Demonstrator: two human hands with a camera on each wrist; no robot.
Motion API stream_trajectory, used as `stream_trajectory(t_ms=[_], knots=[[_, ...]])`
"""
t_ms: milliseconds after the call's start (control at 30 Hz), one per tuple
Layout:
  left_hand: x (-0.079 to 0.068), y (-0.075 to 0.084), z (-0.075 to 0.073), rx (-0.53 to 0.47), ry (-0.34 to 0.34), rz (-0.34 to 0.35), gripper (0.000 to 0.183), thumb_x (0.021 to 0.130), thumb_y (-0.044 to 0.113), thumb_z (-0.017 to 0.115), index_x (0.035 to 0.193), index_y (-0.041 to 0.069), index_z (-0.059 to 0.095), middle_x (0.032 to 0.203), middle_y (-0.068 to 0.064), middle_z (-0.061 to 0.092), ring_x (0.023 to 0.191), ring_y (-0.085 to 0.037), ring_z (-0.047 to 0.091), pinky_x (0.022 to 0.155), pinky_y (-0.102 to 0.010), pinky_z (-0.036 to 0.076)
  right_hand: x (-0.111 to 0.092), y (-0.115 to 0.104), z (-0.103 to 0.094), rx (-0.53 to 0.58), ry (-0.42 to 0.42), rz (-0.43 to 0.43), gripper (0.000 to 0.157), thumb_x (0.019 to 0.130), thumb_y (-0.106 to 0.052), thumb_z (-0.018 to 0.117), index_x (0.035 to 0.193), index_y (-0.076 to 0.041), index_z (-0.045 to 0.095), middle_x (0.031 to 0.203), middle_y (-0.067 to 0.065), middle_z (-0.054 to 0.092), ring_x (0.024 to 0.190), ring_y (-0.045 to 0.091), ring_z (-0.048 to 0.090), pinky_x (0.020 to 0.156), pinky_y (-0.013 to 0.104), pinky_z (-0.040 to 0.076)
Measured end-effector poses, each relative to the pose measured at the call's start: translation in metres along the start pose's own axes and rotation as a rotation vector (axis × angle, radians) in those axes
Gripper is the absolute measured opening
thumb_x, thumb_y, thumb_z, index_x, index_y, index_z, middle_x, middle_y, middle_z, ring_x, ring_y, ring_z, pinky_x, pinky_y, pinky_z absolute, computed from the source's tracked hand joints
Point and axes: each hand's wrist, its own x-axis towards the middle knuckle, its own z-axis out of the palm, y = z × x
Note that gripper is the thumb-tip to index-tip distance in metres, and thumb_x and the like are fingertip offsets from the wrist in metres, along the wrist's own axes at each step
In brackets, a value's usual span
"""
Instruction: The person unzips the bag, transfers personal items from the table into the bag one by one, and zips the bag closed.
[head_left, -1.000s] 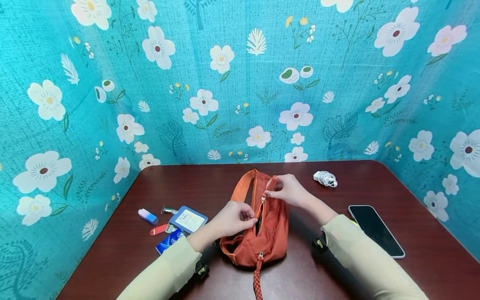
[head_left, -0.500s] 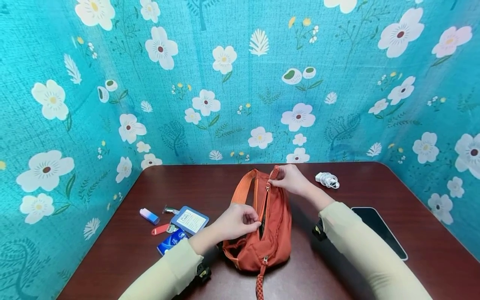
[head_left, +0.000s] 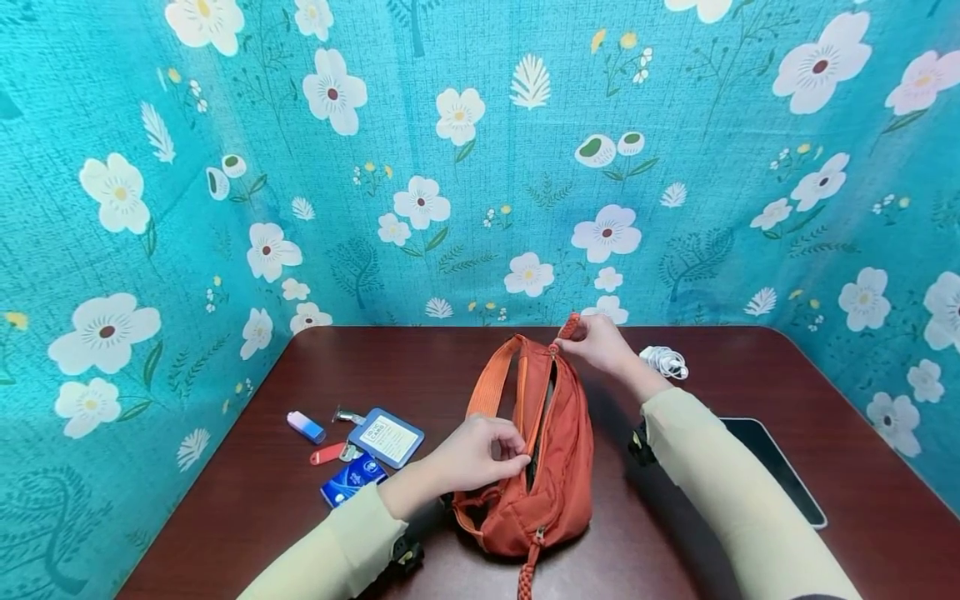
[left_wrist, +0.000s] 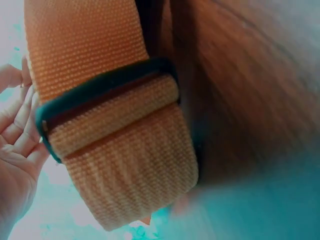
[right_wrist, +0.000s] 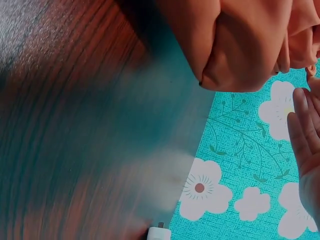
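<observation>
An orange-red sling bag [head_left: 573, 475] lies on the table in the head view, its top zipper parted in a long dark slit. My right hand [head_left: 603, 343] pinches the braided zipper pull [head_left: 569, 327] at the bag's far end. On the slit's left edge, the thumb and fingers of my left hand [head_left: 480, 454] pinch the fabric. The bag's wide orange strap [left_wrist: 110, 45] and its dark buckle partly cover my left hand in the left wrist view. A second braided pull [head_left: 527, 571] hangs from the near zipper. What the bag holds cannot be made out.
To the left lie a blue-pink lighter-like stick [head_left: 306, 427], a red key-like item [head_left: 327, 453], a blue ID card holder [head_left: 386, 437] and a blue tissue pack [head_left: 352, 479]. A white charger with cable [head_left: 664, 362] and a phone [head_left: 776, 471] lie to the right.
My right hand has drawn the zipper pull away toward the bag's far end, and the slit has grown longer. My left hand keeps its pinch on the edge. The view has shifted slightly.
</observation>
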Motion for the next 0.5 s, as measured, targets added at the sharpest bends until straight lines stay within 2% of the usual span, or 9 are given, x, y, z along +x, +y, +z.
stream_trajectory(t_ms=[233, 433, 500], knots=[[0.000, 0.003, 0.001, 0.012, 0.020, 0.036, 0.011, 0.088, 0.011, 0.070, 0.079, 0.016, 0.066, 0.075, 0.013, 0.058, 0.066, 0.002, 0.053, 0.060, -0.026, 0.050, 0.001, 0.001, 0.006, -0.013, 0.005, -0.007, 0.011, 0.088, -0.013, 0.072, 0.089, -0.002, 0.072, 0.075, 0.005, 0.070, 0.069, 0.019, 0.066, 0.065, 0.037, 0.049], [0.001, 0.001, 0.004, -0.005, 0.040, -0.001, 0.010, 0.088, 0.011, 0.070, 0.081, 0.015, 0.065, 0.073, 0.012, 0.059, 0.068, 0.004, 0.052, 0.062, -0.031, 0.052, -0.001, 0.003, 0.012, -0.036, 0.064, 0.005, 0.015, 0.086, -0.017, 0.075, 0.084, -0.002, 0.073, 0.074, 0.006, 0.070, 0.068, 0.020, 0.066, 0.067, 0.040, 0.049], [0.001, 0.000, 0.005, -0.014, 0.044, -0.021, 0.010, 0.089, 0.010, 0.070, 0.081, 0.014, 0.065, 0.073, 0.012, 0.059, 0.068, 0.003, 0.052, 0.063, -0.031, 0.052, -0.002, 0.003, 0.013, -0.025, 0.056, 0.015, 0.016, 0.086, -0.018, 0.076, 0.082, -0.003, 0.073, 0.074, 0.006, 0.070, 0.068, 0.019, 0.065, 0.066, 0.038, 0.049]])
